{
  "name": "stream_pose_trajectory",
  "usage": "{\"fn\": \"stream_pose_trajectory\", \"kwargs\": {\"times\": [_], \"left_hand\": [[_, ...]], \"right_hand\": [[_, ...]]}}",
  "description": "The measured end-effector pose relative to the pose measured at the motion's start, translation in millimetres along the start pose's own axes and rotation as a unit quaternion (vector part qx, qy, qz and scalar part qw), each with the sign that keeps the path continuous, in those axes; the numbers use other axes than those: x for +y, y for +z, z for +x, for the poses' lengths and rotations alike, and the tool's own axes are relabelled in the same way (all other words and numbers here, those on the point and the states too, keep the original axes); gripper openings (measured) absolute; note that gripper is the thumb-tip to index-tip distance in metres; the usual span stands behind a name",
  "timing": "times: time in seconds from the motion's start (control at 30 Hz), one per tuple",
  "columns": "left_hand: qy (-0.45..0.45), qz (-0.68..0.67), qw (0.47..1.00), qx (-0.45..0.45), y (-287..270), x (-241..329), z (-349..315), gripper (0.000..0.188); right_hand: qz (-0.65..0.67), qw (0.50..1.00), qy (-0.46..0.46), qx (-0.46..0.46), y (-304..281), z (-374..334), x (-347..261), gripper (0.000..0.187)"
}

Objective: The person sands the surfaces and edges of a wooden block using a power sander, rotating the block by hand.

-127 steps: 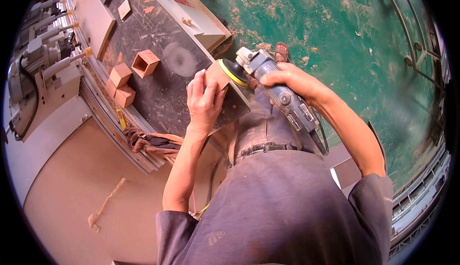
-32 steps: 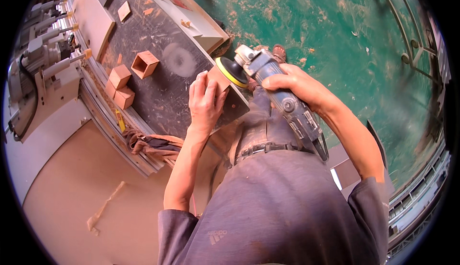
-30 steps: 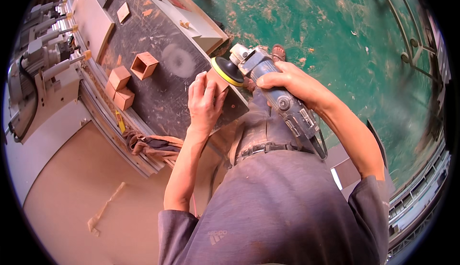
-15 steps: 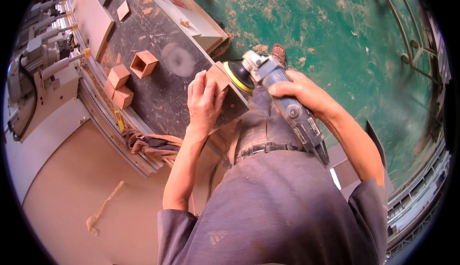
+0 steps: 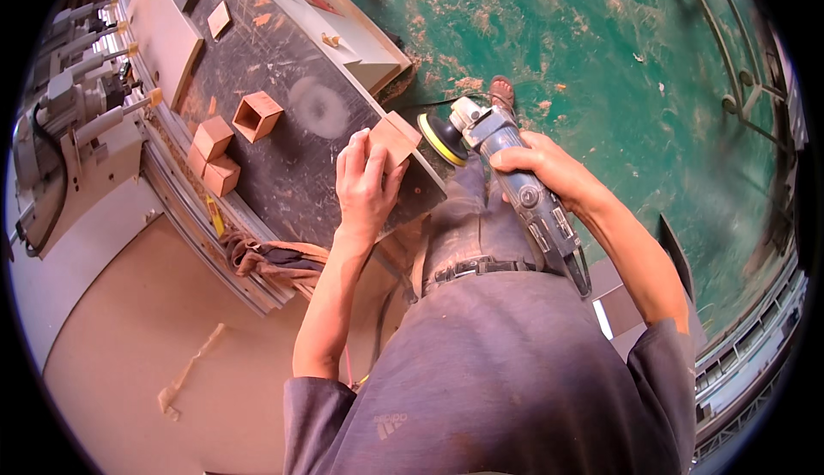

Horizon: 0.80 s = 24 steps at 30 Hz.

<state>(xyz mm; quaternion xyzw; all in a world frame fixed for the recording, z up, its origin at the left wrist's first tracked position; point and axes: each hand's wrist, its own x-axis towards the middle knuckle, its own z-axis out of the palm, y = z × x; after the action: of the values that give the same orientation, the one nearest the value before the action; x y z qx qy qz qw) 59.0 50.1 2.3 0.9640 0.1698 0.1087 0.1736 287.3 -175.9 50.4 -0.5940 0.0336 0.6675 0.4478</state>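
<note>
Sander (image 5: 525, 190) has cleared the block (image 5: 396, 138), fingers (image 5: 355, 153) seemingly clasping both, at dark bench (image 5: 279, 170) above green floor (image 5: 592, 72).

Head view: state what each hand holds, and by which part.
Right hand: disc sander, by its body. Left hand: wooden block, by its near left side.
</note>
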Motion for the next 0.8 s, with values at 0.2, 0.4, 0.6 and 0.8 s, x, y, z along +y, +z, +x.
{"fn": "stream_pose_trajectory", "kwargs": {"times": [0.2,0.4,0.6,0.8], "left_hand": [[0.002,0.004,1.0,0.001,0,1,3,0.046],[0.004,-0.001,1.0,-0.002,1,-2,0,0.046],[0.002,0.005,1.0,-0.003,1,-3,2,0.046],[0.006,0.0,1.0,0.008,1,0,3,0.044]], "right_hand": [[-0.014,0.999,-0.039,-0.021,11,17,-20,0.037],[-0.002,0.999,-0.02,-0.038,13,31,-22,0.034],[-0.024,0.999,0.022,-0.018,-5,31,0,0.033],[0.019,0.999,0.016,-0.021,-13,32,0,0.039]]}}
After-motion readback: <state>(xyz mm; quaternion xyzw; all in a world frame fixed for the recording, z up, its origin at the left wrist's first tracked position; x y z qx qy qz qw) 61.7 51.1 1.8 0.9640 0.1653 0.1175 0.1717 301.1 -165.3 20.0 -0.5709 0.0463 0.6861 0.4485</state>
